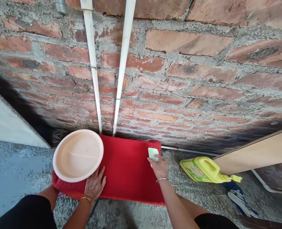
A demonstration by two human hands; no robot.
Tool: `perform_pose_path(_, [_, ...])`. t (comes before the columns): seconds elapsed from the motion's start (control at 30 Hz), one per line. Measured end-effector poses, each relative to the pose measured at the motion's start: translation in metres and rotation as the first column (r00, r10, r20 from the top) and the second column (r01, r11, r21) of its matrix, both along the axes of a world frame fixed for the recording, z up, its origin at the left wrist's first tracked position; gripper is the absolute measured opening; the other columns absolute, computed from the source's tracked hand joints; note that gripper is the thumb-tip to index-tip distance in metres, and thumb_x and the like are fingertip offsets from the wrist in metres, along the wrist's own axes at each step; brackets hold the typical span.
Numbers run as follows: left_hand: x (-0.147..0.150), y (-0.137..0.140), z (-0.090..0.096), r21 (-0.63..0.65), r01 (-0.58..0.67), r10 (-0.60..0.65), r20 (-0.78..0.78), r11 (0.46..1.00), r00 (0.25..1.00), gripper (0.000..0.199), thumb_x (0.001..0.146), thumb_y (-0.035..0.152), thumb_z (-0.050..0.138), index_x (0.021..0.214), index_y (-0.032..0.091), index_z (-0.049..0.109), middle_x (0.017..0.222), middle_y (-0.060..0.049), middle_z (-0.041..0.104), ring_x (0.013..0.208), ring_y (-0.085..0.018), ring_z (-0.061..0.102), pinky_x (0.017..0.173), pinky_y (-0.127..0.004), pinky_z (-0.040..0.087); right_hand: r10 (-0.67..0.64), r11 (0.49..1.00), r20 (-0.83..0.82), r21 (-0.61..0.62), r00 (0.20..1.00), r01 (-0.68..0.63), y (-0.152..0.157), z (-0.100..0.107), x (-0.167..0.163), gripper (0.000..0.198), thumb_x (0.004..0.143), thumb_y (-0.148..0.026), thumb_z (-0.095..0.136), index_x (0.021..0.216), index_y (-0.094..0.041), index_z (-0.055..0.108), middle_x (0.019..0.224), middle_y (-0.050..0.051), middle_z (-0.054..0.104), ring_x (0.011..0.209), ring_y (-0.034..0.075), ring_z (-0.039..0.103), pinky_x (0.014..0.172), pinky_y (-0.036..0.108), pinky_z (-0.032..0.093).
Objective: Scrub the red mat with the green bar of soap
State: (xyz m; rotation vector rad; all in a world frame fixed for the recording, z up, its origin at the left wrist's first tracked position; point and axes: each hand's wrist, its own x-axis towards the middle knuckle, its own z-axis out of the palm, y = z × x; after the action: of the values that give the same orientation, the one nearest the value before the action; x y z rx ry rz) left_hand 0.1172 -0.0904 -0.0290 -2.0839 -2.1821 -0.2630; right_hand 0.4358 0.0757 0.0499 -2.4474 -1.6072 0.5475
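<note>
A bright red cloth with thick edges covers a low, long surface against the wall. On its left end stands a round pale pink basin, with a few dark specks inside. My left hand lies flat on the cloth by the basin's lower right rim, fingers apart and holding nothing. At the cloth's far right corner my right hand is closed around a small pale green rectangular block with rounded corners. Its underside is hidden, and I cannot tell if it is soap, a soap dish or a brush.
Two white pipes run down the brick wall behind the cloth. To the right, a yellow detergent jug lies near a leaning board and a blue-and-white shoe. A pale slab stands at the left.
</note>
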Motion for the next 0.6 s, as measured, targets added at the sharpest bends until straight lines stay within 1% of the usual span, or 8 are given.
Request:
perform_pose_path(0.07, [0.001, 0.0, 0.001, -0.002, -0.005, 0.005, -0.006, 1.0, 1.0, 0.046, 0.088, 0.033, 0.044, 0.131, 0.024, 0.058, 0.127, -0.011, 0.063, 0.117, -0.028, 0.057, 0.101, -0.044, 0.042, 0.086, 0.996, -0.112, 0.021, 0.99, -0.084, -0.003, 0.001, -0.051, 0.044, 0.074, -0.046, 0.063, 0.112, -0.023, 0.059, 0.112, 0.009, 0.053, 0.089, 0.023, 0.061, 0.08, 0.037, 0.047])
perform_pose_path(0.13, [0.001, 0.0, 0.001, -0.006, -0.009, 0.009, -0.008, 1.0, 1.0, 0.046, 0.088, 0.032, 0.044, 0.132, 0.025, 0.057, 0.127, -0.011, 0.063, 0.117, -0.027, 0.057, 0.101, -0.043, 0.042, 0.235, 0.972, -0.168, 0.043, 0.957, -0.231, -0.007, 0.001, -0.104, 0.039, 0.075, -0.042, 0.064, 0.109, -0.024, 0.061, 0.11, 0.005, 0.053, 0.091, 0.022, 0.06, 0.08, 0.034, 0.046])
perform_pose_path(0.23, [0.001, 0.001, 0.002, -0.01, -0.009, 0.009, 0.007, 1.0, 1.0, 0.045, 0.088, 0.032, 0.045, 0.131, 0.025, 0.057, 0.128, -0.011, 0.063, 0.118, -0.027, 0.057, 0.102, -0.043, 0.042, 0.421, 0.907, -0.184, 0.064, 0.888, -0.417, -0.013, -0.001, -0.169, 0.035, 0.073, -0.036, 0.067, 0.106, -0.027, 0.063, 0.109, 0.003, 0.053, 0.094, 0.019, 0.058, 0.085, 0.03, 0.044])
perform_pose_path(0.3, [0.001, 0.001, 0.003, -0.015, -0.009, 0.01, 0.019, 1.0, 1.0, 0.045, 0.088, 0.033, 0.045, 0.13, 0.025, 0.058, 0.128, -0.011, 0.063, 0.118, -0.027, 0.056, 0.103, -0.043, 0.042, 0.52, 0.854, -0.155, 0.059, 0.84, -0.517, -0.013, -0.003, -0.195, 0.035, 0.072, -0.034, 0.069, 0.105, -0.028, 0.063, 0.109, 0.003, 0.054, 0.097, 0.019, 0.056, 0.088, 0.03, 0.042])
perform_pose_path(0.37, [0.0, 0.001, 0.002, -0.021, -0.01, 0.01, 0.02, 1.0, 1.0, 0.044, 0.088, 0.034, 0.046, 0.13, 0.025, 0.059, 0.127, -0.011, 0.064, 0.118, -0.027, 0.057, 0.103, -0.044, 0.043, 0.606, 0.794, -0.107, 0.031, 0.788, -0.607, -0.009, -0.005, -0.203, 0.035, 0.072, -0.034, 0.07, 0.106, -0.029, 0.063, 0.109, 0.003, 0.054, 0.099, 0.019, 0.054, 0.09, 0.031, 0.04])
perform_pose_path(0.43, [0.0, 0.001, 0.002, -0.022, -0.008, 0.009, 0.024, 1.0, 1.0, 0.044, 0.088, 0.034, 0.046, 0.13, 0.025, 0.059, 0.127, -0.011, 0.064, 0.118, -0.027, 0.057, 0.103, -0.044, 0.043, 0.643, 0.764, -0.065, -0.006, 0.763, -0.645, -0.002, -0.005, -0.195, 0.037, 0.072, -0.035, 0.07, 0.108, -0.029, 0.063, 0.111, 0.004, 0.053, 0.1, 0.02, 0.054, 0.09, 0.032, 0.04])
perform_pose_path(0.5, [0.0, 0.001, 0.0, -0.02, -0.007, 0.008, 0.039, 1.0, 0.999, 0.045, 0.088, 0.034, 0.045, 0.131, 0.026, 0.058, 0.129, -0.01, 0.063, 0.119, -0.027, 0.056, 0.104, -0.044, 0.042, 0.614, 0.788, -0.037, -0.035, 0.788, -0.615, 0.008, -0.003, -0.173, 0.037, 0.073, -0.036, 0.069, 0.11, -0.029, 0.063, 0.111, 0.004, 0.053, 0.099, 0.019, 0.054, 0.09, 0.031, 0.04])
perform_pose_path(0.6, [-0.001, 0.001, -0.002, -0.018, -0.01, 0.011, 0.053, 1.0, 0.999, 0.045, 0.088, 0.036, 0.046, 0.13, 0.026, 0.058, 0.13, -0.01, 0.062, 0.12, -0.028, 0.056, 0.105, -0.045, 0.041, 0.485, 0.873, -0.011, -0.052, 0.874, -0.485, 0.022, 0.0, -0.121, 0.036, 0.074, -0.037, 0.068, 0.109, -0.029, 0.064, 0.109, 0.003, 0.054, 0.095, 0.017, 0.057, 0.088, 0.029, 0.042])
